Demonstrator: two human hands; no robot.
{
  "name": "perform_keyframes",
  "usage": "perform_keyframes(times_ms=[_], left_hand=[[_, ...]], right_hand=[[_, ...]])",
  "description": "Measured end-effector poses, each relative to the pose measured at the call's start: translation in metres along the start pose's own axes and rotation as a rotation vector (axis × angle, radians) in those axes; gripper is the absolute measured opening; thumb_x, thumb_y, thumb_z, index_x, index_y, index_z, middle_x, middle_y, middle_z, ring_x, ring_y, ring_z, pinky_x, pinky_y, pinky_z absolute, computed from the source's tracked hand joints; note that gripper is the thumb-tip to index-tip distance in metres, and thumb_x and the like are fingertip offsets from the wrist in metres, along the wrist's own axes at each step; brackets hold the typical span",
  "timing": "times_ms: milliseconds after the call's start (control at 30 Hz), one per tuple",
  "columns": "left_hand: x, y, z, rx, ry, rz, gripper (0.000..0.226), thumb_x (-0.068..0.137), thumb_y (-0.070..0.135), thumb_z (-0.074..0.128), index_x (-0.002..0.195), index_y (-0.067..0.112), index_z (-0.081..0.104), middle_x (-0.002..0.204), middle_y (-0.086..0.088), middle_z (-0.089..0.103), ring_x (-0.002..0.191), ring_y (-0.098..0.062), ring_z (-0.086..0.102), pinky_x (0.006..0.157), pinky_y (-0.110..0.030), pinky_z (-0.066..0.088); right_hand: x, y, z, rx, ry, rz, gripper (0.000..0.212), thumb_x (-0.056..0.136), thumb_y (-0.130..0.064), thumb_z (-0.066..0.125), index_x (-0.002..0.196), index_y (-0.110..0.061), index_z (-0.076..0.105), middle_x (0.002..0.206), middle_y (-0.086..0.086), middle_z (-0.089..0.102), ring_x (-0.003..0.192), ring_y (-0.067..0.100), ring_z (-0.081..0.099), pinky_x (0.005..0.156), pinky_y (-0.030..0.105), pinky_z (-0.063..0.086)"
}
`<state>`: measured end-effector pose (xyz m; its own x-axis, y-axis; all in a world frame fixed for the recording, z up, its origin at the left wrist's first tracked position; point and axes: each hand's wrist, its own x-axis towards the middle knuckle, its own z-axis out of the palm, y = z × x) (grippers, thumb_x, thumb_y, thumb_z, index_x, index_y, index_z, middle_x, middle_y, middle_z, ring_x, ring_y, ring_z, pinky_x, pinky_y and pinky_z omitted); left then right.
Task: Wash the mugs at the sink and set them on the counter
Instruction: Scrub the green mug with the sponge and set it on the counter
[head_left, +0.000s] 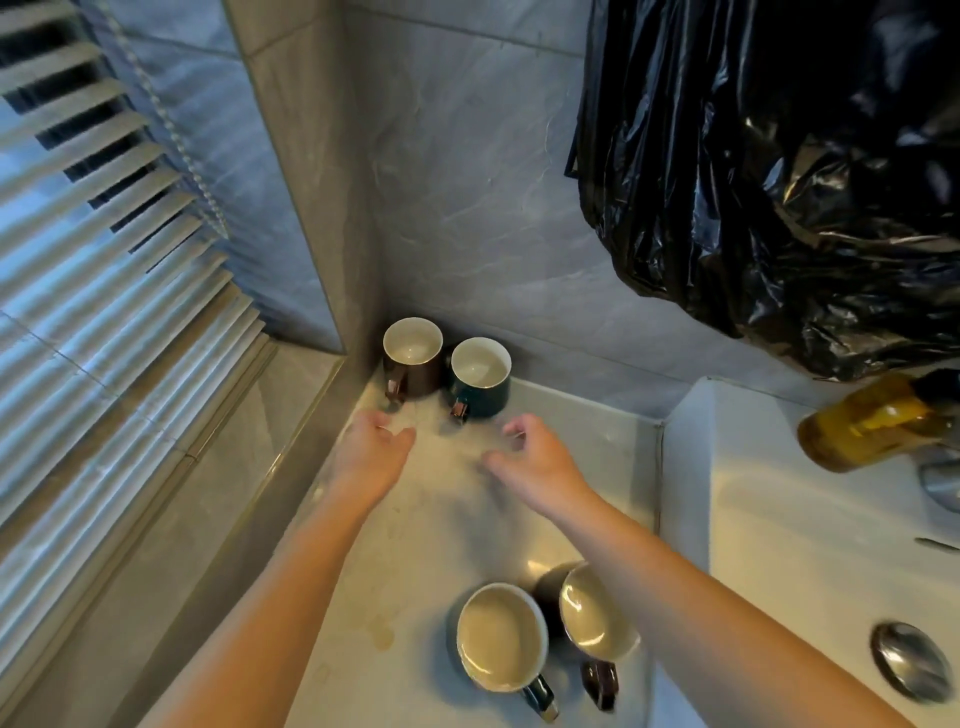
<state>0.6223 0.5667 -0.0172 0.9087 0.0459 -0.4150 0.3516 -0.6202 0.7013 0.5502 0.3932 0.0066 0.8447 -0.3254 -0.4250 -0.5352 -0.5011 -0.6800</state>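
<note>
Brown mug (413, 370), dark-green mug (480, 387) — white insides, upright

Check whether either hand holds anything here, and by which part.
Nothing is held; the left hand and right hand are empty, over the counter.

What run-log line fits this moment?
left hand: open | right hand: open | brown mug, green mug: upright in corner | nearer mugs: two, on counter

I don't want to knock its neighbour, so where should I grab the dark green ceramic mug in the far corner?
Probably by its copper-coloured handle, from the near side: the dark green ceramic mug stands upright with the handle pointing toward you, and the brown ceramic mug crowds its left. Your right hand is closest.
</note>
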Motion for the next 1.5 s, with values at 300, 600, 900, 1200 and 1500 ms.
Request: perform_keyframes(times_ms=[300, 600, 900, 1200, 1500], left_hand=[[-0.171, -0.037, 0.024, 0.429, -0.31, 0.314, 0.064, 0.085, 0.05, 0.062, 0.139, 0.027, 0.036, 0.138, 0.007, 0.038, 0.126, -0.016, 0.042, 0.101, -0.035, 0.041], [-0.206, -0.027, 0.075, 0.73, -0.126, 0.144, 0.088, 0.086, 0.057, 0.059, 0.147, 0.017, 0.01, 0.14, -0.005, 0.033, 0.122, -0.027, 0.046, 0.075, -0.03, 0.042], [-0.202, -0.016, 0.078, 0.753, -0.153, 0.118, 0.079, 0.079, 0.044, 0.072, 0.136, 0.016, 0.025, 0.133, -0.009, 0.037, 0.117, -0.03, 0.05, 0.072, -0.029, 0.041], [-0.156, 0.05, 0.046, 0.839, -0.256, 0.427, 0.08, 0.07, 0.031, 0.081, 0.134, 0.024, 0.034, 0.126, -0.008, 0.04, 0.112, -0.032, 0.052, 0.079, -0.036, 0.047], [-0.078, 0.122, 0.064, 1.018, -0.239, 0.564, 0.079, 0.074, 0.036, 0.076, 0.14, 0.021, 0.035, 0.134, -0.013, 0.036, 0.115, -0.035, 0.052, 0.082, -0.041, 0.05]], right_hand=[[-0.135, 0.065, -0.051, -0.487, -0.13, -0.116, 0.069, 0.085, -0.035, 0.068, 0.144, -0.034, 0.031, 0.147, -0.001, 0.032, 0.129, 0.022, 0.041, 0.104, 0.034, 0.041], [-0.148, 0.08, -0.026, -0.671, -0.108, -0.13, 0.074, 0.086, -0.026, 0.065, 0.148, -0.036, 0.025, 0.151, 0.001, 0.022, 0.129, 0.032, 0.033, 0.089, 0.039, 0.048], [-0.138, 0.081, -0.023, -0.655, -0.112, -0.137, 0.074, 0.079, -0.022, 0.074, 0.142, -0.034, 0.037, 0.137, 0.003, 0.035, 0.118, 0.033, 0.04, 0.085, 0.036, 0.045], [-0.103, 0.056, -0.075, -0.571, 0.008, -0.13, 0.07, 0.079, -0.031, 0.073, 0.141, -0.032, 0.04, 0.133, 0.004, 0.039, 0.117, 0.037, 0.044, 0.093, 0.04, 0.046], [-0.032, 0.038, -0.103, -0.581, 0.068, -0.029, 0.066, 0.077, -0.023, 0.072, 0.136, -0.032, 0.043, 0.137, 0.007, 0.038, 0.123, 0.042, 0.042, 0.092, 0.042, 0.049]])
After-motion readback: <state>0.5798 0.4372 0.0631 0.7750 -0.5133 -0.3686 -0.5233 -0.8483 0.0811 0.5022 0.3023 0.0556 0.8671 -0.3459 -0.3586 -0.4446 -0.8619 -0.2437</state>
